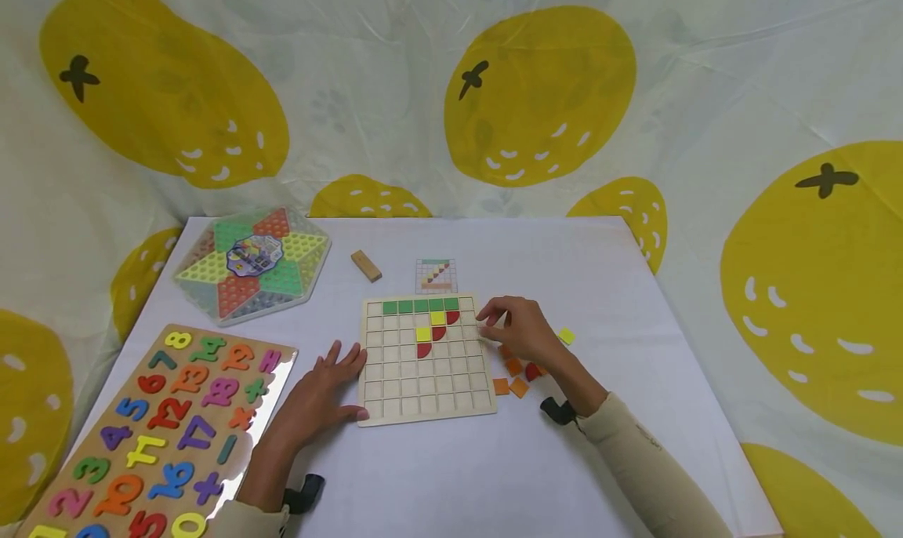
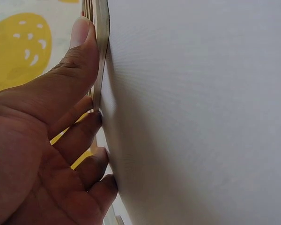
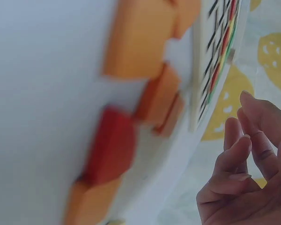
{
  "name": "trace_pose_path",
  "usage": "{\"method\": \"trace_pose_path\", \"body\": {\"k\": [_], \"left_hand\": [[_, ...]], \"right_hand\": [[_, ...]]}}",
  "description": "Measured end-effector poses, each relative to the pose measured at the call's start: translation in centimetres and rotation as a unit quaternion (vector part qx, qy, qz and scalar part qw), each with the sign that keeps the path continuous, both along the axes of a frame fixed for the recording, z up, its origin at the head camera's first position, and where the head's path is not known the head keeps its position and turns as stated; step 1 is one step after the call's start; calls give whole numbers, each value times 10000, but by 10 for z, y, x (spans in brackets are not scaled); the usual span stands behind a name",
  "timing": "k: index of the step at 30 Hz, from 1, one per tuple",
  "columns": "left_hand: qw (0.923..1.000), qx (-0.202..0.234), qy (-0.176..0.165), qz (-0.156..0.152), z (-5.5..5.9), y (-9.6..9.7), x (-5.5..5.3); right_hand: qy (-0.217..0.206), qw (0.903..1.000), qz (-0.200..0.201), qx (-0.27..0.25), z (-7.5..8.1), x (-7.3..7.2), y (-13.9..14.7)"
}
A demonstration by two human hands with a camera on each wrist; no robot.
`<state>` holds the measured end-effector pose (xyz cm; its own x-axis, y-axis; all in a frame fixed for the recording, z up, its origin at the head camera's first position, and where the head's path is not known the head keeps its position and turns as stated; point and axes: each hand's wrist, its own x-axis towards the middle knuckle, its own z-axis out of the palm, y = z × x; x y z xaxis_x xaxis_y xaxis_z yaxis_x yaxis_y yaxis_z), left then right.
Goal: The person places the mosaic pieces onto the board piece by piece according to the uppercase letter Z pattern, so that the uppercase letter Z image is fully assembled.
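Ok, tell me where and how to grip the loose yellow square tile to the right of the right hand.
Pinch two opposite edges of the yellow square tile, probably best from above and the right: it lies flat on the white tabletop, apart from the orange tiles, leaving that side free.

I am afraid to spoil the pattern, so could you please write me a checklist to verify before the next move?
1. Board steadied: ok; the left hand touches its left edge.
2. Pattern card uncovered: ok; it lies just beyond the board.
3. Green squares match the card's count: cannot tell; five are placed, but the card is too small to count.
4. Loose orange squares near the right hand: ok; they lie right of the board.
5. Piece ready in the right hand: not ok; none shows between its fingers.
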<state>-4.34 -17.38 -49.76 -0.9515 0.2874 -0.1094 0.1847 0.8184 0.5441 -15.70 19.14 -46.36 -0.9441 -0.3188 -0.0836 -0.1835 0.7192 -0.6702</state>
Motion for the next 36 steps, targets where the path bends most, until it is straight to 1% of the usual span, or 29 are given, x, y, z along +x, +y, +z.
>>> {"method": "trace_pose_path", "body": {"k": [6,13,17,26,32,36], "left_hand": [[10000,-13,11,-2,0,1,0],[10000,-27,-46,37,-1,1,0],[10000,-45,-35,36,-1,0,0],[9999,-6,-94,70,-1,0,0],[10000,-21,35,17,-2,0,0],[10000,-15,74,10,-2,0,0]], "right_hand": [[-79,9995,-279,150,-7,3,25],[-216,9974,-660,208,-14,7,51],[-154,9963,-777,332,-15,8,65],[6,9953,-824,516,-17,12,95],[39,9936,-923,649,-19,11,108],[-39,9925,-956,764,-21,11,110]]}}
